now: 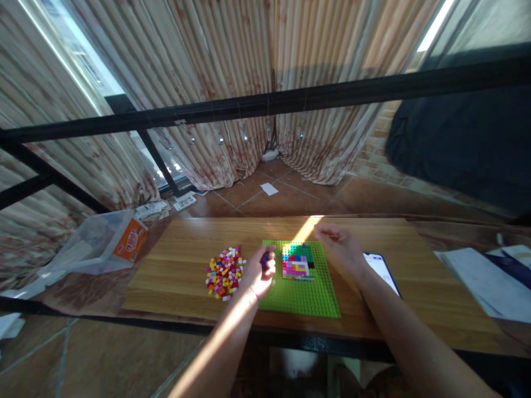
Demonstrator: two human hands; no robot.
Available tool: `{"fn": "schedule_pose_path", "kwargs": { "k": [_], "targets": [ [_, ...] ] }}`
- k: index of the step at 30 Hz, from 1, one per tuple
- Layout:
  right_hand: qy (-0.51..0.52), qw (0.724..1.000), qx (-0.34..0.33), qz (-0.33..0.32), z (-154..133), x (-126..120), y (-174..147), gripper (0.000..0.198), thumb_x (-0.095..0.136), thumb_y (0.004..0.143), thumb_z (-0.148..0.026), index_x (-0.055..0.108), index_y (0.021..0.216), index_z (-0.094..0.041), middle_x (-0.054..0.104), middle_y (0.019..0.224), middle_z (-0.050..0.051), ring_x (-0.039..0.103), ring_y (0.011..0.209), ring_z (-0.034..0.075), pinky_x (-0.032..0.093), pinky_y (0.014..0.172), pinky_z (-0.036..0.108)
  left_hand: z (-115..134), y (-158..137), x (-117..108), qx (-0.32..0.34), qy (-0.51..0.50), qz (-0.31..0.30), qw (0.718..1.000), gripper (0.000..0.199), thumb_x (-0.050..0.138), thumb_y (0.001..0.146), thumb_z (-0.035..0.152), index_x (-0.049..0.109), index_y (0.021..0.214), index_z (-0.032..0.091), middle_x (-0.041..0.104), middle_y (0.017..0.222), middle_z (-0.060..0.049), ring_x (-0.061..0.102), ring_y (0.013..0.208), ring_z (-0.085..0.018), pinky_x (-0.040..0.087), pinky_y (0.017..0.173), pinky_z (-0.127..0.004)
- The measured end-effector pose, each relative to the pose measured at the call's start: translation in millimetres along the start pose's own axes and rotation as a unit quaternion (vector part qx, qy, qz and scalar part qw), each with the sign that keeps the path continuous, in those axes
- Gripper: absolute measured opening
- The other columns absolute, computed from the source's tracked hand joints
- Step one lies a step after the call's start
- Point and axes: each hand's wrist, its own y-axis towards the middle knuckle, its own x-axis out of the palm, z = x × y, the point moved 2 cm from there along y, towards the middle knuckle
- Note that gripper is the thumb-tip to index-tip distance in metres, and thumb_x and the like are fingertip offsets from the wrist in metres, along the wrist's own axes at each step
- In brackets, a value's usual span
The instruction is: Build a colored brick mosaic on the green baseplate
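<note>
My left hand [256,275] is over the left edge of the green baseplate [298,301], its fingers curled round a few dark purple toy bricks [264,260]. My right hand [338,244] hovers at the baseplate's upper right corner with the fingers drawn together; whatever is between the fingertips is too small to make out. A block of coloured bricks [296,260] is set on the baseplate between both hands, with teal, blue, red, pink and yellow rows. Left of my left hand lies a loose heap of bricks [226,273], mostly red, yellow, white and pink.
A phone [381,271] with a lit screen lies beside my right forearm on the wooden table [166,276]. Beyond the left end is a clear plastic box [95,243] with an orange label. Papers [485,276] lie at the right. A dark rail [249,108] crosses before the curtains.
</note>
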Motion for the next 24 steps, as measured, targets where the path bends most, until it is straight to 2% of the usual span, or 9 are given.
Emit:
{"fn": "schedule_pose_path", "kwargs": {
  "k": [3,5,8,12,20,24],
  "targets": [
    [-0.018,0.999,-0.032,0.018,-22,-5,-10,0.023,0.062,0.08,-0.04,0.072,0.083,-0.02,0.073,0.086,0.005,0.067,0.079,0.02,0.053,0.073,0.034,-2,-18,12,-0.057,-0.121,-0.006,0.991,0.025,0.043,0.093,0.017,0.064,0.086,0.005,0.062,0.073,-0.008,0.062,0.06,-0.009,0.051,0.049,-0.015],
    [-0.03,0.997,-0.066,-0.006,-35,-4,-24,0.021,0.061,0.083,-0.039,0.072,0.085,-0.021,0.072,0.086,0.004,0.066,0.078,0.018,0.053,0.072,0.032,-6,-25,21,-0.059,-0.173,-0.003,0.983,0.024,0.042,0.093,0.016,0.063,0.089,0.006,0.067,0.083,-0.011,0.068,0.076,-0.015,0.059,0.066,-0.025],
    [-0.055,0.989,-0.123,-0.059,-51,-1,-47,0.017,0.059,0.086,-0.034,0.071,0.09,-0.022,0.07,0.087,0.004,0.064,0.079,0.017,0.052,0.072,0.031,-14,-32,32,-0.072,-0.191,-0.021,0.979,0.027,0.037,0.094,0.017,0.063,0.094,0.008,0.069,0.091,-0.013,0.069,0.088,-0.02,0.06,0.072,-0.033],
    [-0.085,0.976,-0.165,-0.115,-63,4,-66,0.018,0.055,0.09,-0.027,0.07,0.099,-0.024,0.067,0.097,0.005,0.064,0.089,0.017,0.052,0.08,0.032,-24,-40,41,-0.09,-0.167,-0.047,0.981,0.029,0.038,0.093,0.016,0.066,0.096,0.008,0.07,0.093,-0.013,0.069,0.086,-0.019,0.059,0.071,-0.032],
    [-0.156,0.968,-0.17,-0.102,-60,8,-66,0.016,0.059,0.088,-0.029,0.071,0.097,-0.025,0.065,0.094,0.006,0.062,0.088,0.02,0.052,0.08,0.037,-34,-43,49,-0.067,-0.13,-0.067,0.987,0.025,0.046,0.088,0.013,0.07,0.093,0.006,0.07,0.099,-0.014,0.066,0.085,-0.016,0.053,0.072,-0.024],
    [-0.158,0.962,-0.189,-0.118,-58,14,-65,0.014,0.059,0.087,-0.027,0.071,0.095,-0.027,0.067,0.098,0.005,0.062,0.092,0.021,0.051,0.084,0.039,-36,-40,50,-0.079,-0.122,-0.06,0.987,0.024,0.048,0.088,0.012,0.071,0.089,0.007,0.069,0.095,-0.012,0.063,0.076,-0.011,0.05,0.067,-0.019]
  ]
}}
